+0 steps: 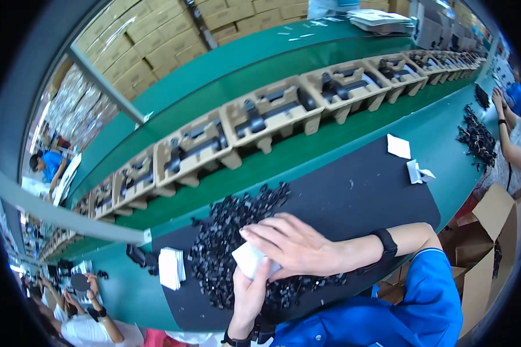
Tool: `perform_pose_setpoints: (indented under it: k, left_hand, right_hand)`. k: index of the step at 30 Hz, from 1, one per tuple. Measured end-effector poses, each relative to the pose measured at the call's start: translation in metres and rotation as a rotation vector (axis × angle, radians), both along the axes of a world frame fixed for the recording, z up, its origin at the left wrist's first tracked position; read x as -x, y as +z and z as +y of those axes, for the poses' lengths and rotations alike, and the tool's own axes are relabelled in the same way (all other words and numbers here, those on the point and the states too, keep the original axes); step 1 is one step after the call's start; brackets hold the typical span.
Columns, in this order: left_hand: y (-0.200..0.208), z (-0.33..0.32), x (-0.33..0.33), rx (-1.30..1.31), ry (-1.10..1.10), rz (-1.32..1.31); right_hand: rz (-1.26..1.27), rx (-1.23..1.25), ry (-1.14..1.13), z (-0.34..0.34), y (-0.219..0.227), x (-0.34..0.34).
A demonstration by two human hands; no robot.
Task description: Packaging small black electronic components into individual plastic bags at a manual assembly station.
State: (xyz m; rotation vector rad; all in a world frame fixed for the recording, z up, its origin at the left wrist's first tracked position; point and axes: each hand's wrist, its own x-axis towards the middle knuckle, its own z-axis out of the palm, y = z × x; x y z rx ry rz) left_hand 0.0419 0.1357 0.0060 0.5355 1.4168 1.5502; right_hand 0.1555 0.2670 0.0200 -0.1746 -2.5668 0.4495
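Observation:
My left hand (250,295) and my right hand (292,246) meet over a small white packet (248,258); both grip it, the right from above, the left from below. They hover over a heap of small black parts (223,243) spread on a black mat (359,196). A black band sits on my right wrist (386,242). A stack of white packets (171,267) lies left of the heap.
Pulp trays holding black devices (272,110) ride a green belt beyond the mat. Two white packets (408,159) lie at the mat's far right. Open cardboard boxes (483,243) stand at right. Other people work at right (506,124) and lower left (87,312).

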Motion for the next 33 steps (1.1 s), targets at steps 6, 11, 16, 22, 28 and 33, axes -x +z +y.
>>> perform_pose_setpoints:
  k: [6,11,16,22,28,33]
  left_hand:
    - [-0.010,-0.061,0.028,-0.035,-0.041,0.180]
    - [-0.014,-0.101,0.041,-0.016,-0.091,0.155]
    - [-0.012,-0.129,0.052,0.135,-0.322,0.317]
    - [-0.037,-0.128,0.050,0.045,-0.261,0.321]
    - [-0.053,-0.123,0.079,0.202,-0.631,-0.091]
    - [-0.047,-0.111,0.098,0.250,-0.442,0.429]
  right_hand:
    - [0.014,-0.345,-0.141,-0.074,-0.014,0.031]
    - [0.090,-0.527,-0.112,-0.111,-0.022,0.030]
    - [-0.023,-0.168,0.064,-0.123,0.009,0.026]
    - [0.035,-0.149,0.214,-0.120,-0.016,0.038]
    - [-0.502,0.663,0.539,-0.102,-0.027,0.047]
    - [-0.171,0.892,0.568,-0.070,-0.038,0.069]
